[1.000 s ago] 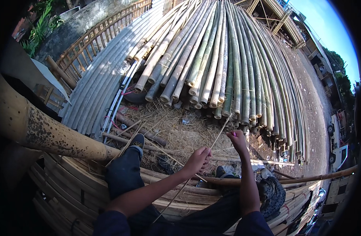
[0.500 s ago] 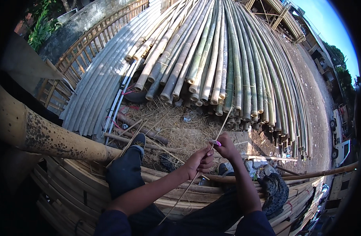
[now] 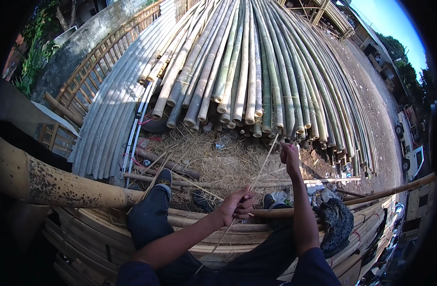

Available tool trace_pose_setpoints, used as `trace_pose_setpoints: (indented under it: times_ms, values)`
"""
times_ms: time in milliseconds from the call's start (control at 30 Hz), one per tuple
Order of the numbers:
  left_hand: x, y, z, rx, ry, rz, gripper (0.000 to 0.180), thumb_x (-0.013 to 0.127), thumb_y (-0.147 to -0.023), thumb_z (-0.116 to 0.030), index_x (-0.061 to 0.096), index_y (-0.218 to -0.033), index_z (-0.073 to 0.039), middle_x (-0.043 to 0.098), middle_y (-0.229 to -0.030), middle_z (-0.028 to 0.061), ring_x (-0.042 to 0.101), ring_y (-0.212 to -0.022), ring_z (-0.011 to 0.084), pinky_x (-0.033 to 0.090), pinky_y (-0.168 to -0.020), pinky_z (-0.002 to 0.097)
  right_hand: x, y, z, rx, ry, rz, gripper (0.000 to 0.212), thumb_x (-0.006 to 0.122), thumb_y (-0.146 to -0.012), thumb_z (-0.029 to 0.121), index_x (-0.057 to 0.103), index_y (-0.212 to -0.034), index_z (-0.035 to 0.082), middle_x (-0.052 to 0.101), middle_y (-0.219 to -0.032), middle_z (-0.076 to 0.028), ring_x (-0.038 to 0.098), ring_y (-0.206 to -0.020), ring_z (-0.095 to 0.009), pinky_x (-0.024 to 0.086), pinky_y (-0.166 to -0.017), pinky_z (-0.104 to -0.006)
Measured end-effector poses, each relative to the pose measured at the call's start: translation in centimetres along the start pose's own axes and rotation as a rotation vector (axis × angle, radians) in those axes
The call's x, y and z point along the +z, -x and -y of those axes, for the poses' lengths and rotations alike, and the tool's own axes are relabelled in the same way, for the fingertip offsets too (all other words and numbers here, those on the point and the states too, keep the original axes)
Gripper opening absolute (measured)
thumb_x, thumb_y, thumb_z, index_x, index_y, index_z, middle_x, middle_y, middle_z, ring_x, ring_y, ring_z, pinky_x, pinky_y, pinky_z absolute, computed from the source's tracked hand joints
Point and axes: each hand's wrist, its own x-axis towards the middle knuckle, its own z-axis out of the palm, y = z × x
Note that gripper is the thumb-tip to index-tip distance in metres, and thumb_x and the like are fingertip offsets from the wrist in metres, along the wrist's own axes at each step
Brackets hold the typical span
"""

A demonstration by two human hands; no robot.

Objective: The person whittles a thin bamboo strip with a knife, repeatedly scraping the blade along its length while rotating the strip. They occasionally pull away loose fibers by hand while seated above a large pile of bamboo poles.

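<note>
My left hand (image 3: 236, 206) is closed round a thin bamboo strip (image 3: 263, 167). The strip slants from near the pile's cut ends, through my fingers, down towards my lap. Further forward and to the right, my right hand (image 3: 290, 158) makes a fist on a small knife, whose pink part (image 3: 291, 147) shows just above the fingers. Most of its handle is hidden, and the blade is hard to make out against the bamboo. The knife hand is apart from the strip, to the right of its far end.
A big pile of bamboo poles (image 3: 249, 90) fans out ahead. Grey corrugated sheets (image 3: 104, 124) lie to its left. A thick bamboo pole (image 3: 75, 181) juts in from the left. Straw and shavings (image 3: 204, 152) litter the ground. Split bamboo (image 3: 85, 233) is stacked beneath me; a dark patterned cloth (image 3: 334, 226) lies right.
My right hand has moved forward and right with the knife, away from my left hand. The left hand has dropped slightly, still round the strip. The view has shifted a little.
</note>
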Motion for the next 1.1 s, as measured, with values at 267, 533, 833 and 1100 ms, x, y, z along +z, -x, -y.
trace_pose_setpoints:
  times_ms: [267, 533, 833, 1100]
  values:
    - [-0.6, -0.8, -1.1, 0.039, -0.049, -0.027, 0.042, 0.034, -0.097, -0.048, 0.033, -0.069, -0.016, 0.023, -0.049, -0.006, 0.02, -0.038, 0.0041, 0.019, -0.031, 0.0171, 6.3, 2.6, 4.6, 0.055, -0.556, 0.301, 0.027, 0.05, -0.095, 0.032, 0.054, -0.088, 0.005, 0.025, -0.052, 0.009, 0.022, -0.042, -0.003, 0.016, -0.04, -0.0234]
    - [-0.3, -1.0, -2.1, 0.221, -0.408, -0.219, 0.036, 0.035, -0.099, -0.035, 0.033, -0.072, -0.013, 0.023, -0.05, -0.0058, 0.023, -0.038, 0.0046, 0.019, -0.032, 0.0195, 7.2, 3.9, 4.0, -0.236, 0.632, 0.308, 0.042, 0.059, -0.083, 0.029, 0.047, -0.06, -0.003, 0.041, -0.051, -0.018, 0.045, -0.045, -0.03, 0.032, -0.048, -0.0442]
    - [-2.6, -0.9, 0.4, 0.588, -1.442, -0.665, 0.036, 0.034, -0.1, -0.03, 0.04, -0.077, -0.002, 0.037, -0.05, -0.0005, 0.04, -0.043, 0.012, 0.034, -0.043, 0.0316, 9.2, 5.0, 3.7, -0.514, 0.733, 0.416, 0.036, 0.054, -0.078, 0.03, 0.052, -0.06, -0.001, 0.049, -0.057, -0.022, 0.051, -0.059, -0.042, 0.037, -0.055, -0.0491]
    - [-0.1, -1.1, 1.3, 0.233, -0.872, -0.375, 0.034, 0.031, -0.101, -0.032, 0.042, -0.082, -0.007, 0.034, -0.056, -0.0039, 0.029, -0.041, 0.006, 0.025, -0.037, 0.0237, -1.1, -0.9, -1.3, -0.107, 0.321, -0.162, 0.037, 0.055, -0.082, 0.024, 0.042, -0.056, 0.0, 0.037, -0.047, -0.001, 0.034, -0.045, -0.01, 0.027, -0.045, -0.0336]
